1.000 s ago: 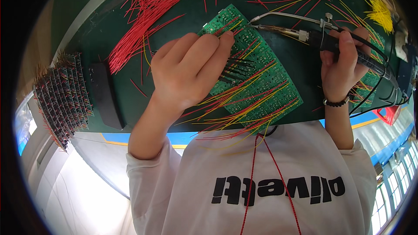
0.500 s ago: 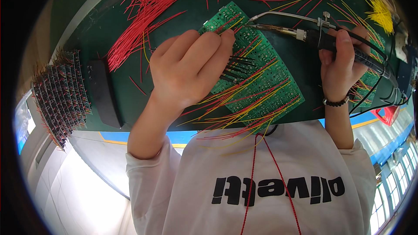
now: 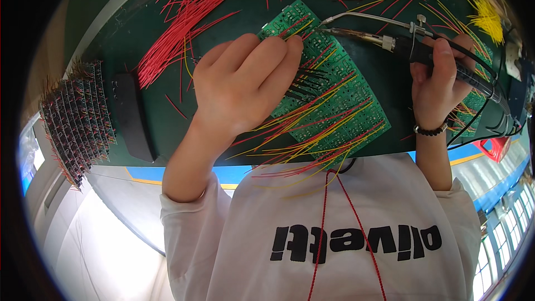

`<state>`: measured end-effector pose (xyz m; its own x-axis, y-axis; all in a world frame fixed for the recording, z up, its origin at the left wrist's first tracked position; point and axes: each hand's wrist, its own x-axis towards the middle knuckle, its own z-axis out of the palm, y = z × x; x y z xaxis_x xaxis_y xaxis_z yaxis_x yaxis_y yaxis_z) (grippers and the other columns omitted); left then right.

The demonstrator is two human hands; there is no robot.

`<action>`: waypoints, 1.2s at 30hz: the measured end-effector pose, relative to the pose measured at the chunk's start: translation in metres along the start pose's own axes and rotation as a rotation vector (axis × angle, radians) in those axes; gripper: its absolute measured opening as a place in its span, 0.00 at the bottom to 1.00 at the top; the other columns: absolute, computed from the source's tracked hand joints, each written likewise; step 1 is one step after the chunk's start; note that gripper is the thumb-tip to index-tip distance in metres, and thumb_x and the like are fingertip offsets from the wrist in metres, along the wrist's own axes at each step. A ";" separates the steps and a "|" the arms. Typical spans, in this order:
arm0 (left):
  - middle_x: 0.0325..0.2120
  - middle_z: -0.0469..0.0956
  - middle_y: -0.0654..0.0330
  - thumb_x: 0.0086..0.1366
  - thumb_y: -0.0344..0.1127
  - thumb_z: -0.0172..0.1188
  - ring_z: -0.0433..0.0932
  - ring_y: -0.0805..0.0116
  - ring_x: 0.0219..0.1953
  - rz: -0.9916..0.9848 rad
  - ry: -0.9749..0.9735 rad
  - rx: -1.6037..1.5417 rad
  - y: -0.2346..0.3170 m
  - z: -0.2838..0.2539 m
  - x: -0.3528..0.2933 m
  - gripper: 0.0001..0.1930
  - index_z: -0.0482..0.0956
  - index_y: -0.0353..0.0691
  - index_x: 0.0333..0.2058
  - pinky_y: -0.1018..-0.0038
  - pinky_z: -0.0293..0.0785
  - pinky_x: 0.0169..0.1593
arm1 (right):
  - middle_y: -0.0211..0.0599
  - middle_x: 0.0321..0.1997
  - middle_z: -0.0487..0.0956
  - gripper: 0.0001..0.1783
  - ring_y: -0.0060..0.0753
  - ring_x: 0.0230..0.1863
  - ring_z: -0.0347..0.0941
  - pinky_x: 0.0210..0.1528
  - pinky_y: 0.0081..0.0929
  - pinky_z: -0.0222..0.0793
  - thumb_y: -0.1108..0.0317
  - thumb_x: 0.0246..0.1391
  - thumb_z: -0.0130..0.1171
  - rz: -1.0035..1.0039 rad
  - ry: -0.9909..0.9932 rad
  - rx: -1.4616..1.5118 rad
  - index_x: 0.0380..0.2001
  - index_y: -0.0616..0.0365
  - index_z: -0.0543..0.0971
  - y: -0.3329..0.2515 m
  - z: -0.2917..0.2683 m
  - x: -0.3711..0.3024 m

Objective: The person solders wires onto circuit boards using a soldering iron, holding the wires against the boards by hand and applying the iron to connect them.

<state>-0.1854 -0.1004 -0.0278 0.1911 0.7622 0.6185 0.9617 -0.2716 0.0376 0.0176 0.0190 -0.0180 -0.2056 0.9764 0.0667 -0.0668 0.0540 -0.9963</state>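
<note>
A green circuit board (image 3: 356, 86) lies tilted on the dark green table, with rows of red and yellow wires (image 3: 317, 108) standing out from it towards me. My left hand (image 3: 239, 83) is closed over its left part, thumb and forefinger pinched near the far end. Black wires (image 3: 306, 83) stick out from under its fingers; what the fingertips pinch is hidden. My right hand (image 3: 440, 83) is closed round a soldering iron (image 3: 404, 48) with a thin bent metal tube (image 3: 368, 17) clamped alongside. The iron's tip is at the board, just right of my left fingertips.
Loose red wires (image 3: 206, 11) are heaped at the far side, and a yellow wire bundle (image 3: 487, 19) lies far right. Another wired board (image 3: 473, 106) sits beyond my right hand, near black cables. At left are a black block (image 3: 132, 117) and stacked small boards (image 3: 75, 122).
My left hand has shifted very slightly right and away from me. The iron and its tube have moved a touch to the right; both hands keep their grip.
</note>
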 end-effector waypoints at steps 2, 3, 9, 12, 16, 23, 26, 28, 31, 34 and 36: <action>0.22 0.64 0.68 0.31 0.30 0.56 0.64 0.77 0.17 -0.002 0.001 0.002 0.000 0.000 0.001 0.15 0.77 0.41 0.25 0.82 0.58 0.16 | 0.25 0.16 0.67 0.13 0.09 0.15 0.62 0.11 0.09 0.60 0.69 0.42 0.61 -0.005 -0.012 -0.015 0.17 0.59 0.67 0.000 0.001 0.000; 0.22 0.64 0.68 0.32 0.30 0.56 0.64 0.77 0.18 -0.004 0.002 0.002 0.001 0.000 0.001 0.15 0.77 0.41 0.25 0.82 0.58 0.16 | 0.25 0.16 0.67 0.13 0.09 0.15 0.62 0.11 0.09 0.60 0.69 0.42 0.61 -0.010 -0.023 -0.030 0.17 0.59 0.67 -0.001 0.001 0.000; 0.22 0.65 0.68 0.31 0.30 0.56 0.65 0.77 0.18 -0.012 0.025 -0.002 0.001 0.001 0.000 0.14 0.77 0.41 0.25 0.82 0.58 0.16 | 0.24 0.15 0.66 0.13 0.09 0.15 0.61 0.11 0.09 0.59 0.69 0.42 0.61 -0.003 -0.021 -0.048 0.17 0.60 0.67 -0.004 0.007 -0.001; 0.22 0.65 0.67 0.32 0.29 0.57 0.65 0.77 0.18 -0.015 0.021 0.000 0.001 0.001 -0.001 0.14 0.77 0.41 0.25 0.82 0.59 0.16 | 0.24 0.16 0.66 0.13 0.10 0.14 0.61 0.10 0.09 0.58 0.69 0.42 0.61 0.018 0.010 -0.056 0.18 0.60 0.67 -0.003 0.006 -0.001; 0.21 0.65 0.67 0.32 0.29 0.57 0.65 0.77 0.18 -0.017 0.017 -0.005 0.000 0.001 -0.002 0.14 0.77 0.40 0.25 0.82 0.59 0.16 | 0.24 0.16 0.65 0.13 0.10 0.14 0.60 0.10 0.10 0.56 0.68 0.42 0.61 0.055 0.074 0.026 0.19 0.59 0.66 -0.003 0.006 0.000; 0.21 0.66 0.67 0.32 0.29 0.57 0.65 0.75 0.17 -0.038 0.023 0.001 -0.001 -0.001 -0.002 0.15 0.77 0.40 0.26 0.81 0.60 0.17 | 0.25 0.15 0.65 0.13 0.09 0.13 0.58 0.09 0.10 0.55 0.67 0.43 0.61 0.063 0.072 0.033 0.20 0.57 0.66 -0.006 0.007 0.000; 0.20 0.68 0.64 0.36 0.28 0.61 0.68 0.71 0.17 -0.104 -0.092 -0.049 0.002 -0.019 0.004 0.13 0.77 0.39 0.27 0.79 0.62 0.18 | 0.24 0.15 0.65 0.13 0.09 0.12 0.58 0.09 0.09 0.55 0.68 0.43 0.60 0.056 0.065 0.030 0.20 0.57 0.65 -0.004 0.002 0.000; 0.19 0.70 0.62 0.40 0.26 0.65 0.70 0.68 0.17 -0.150 -0.186 -0.086 0.003 -0.035 0.004 0.12 0.78 0.37 0.27 0.77 0.65 0.19 | 0.24 0.15 0.65 0.12 0.09 0.12 0.57 0.09 0.09 0.55 0.68 0.44 0.60 0.042 0.044 0.038 0.20 0.57 0.65 -0.003 -0.001 0.000; 0.20 0.70 0.64 0.33 0.25 0.60 0.68 0.71 0.17 -0.191 -0.055 0.006 0.008 -0.052 -0.005 0.14 0.76 0.37 0.25 0.78 0.64 0.18 | 0.24 0.15 0.65 0.12 0.09 0.12 0.57 0.09 0.09 0.55 0.69 0.44 0.60 0.033 0.070 0.073 0.20 0.56 0.65 -0.004 -0.004 -0.002; 0.17 0.71 0.60 0.41 0.23 0.67 0.71 0.69 0.17 -0.427 0.014 -0.006 0.027 -0.073 -0.012 0.09 0.76 0.34 0.23 0.78 0.66 0.19 | 0.26 0.15 0.66 0.12 0.10 0.10 0.56 0.09 0.10 0.53 0.70 0.45 0.58 0.039 0.103 0.106 0.19 0.56 0.64 -0.009 -0.003 -0.003; 0.17 0.72 0.60 0.40 0.23 0.66 0.71 0.68 0.17 -0.489 0.034 -0.067 0.042 -0.076 -0.025 0.09 0.76 0.33 0.23 0.78 0.66 0.19 | 0.30 0.15 0.67 0.11 0.13 0.08 0.54 0.07 0.11 0.50 0.70 0.46 0.55 -0.015 -0.022 0.156 0.19 0.56 0.63 -0.013 -0.004 -0.008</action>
<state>-0.1645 -0.1749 0.0178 -0.2872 0.7902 0.5413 0.9221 0.0752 0.3796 0.0238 0.0114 -0.0056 -0.2246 0.9708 0.0844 -0.2202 0.0338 -0.9749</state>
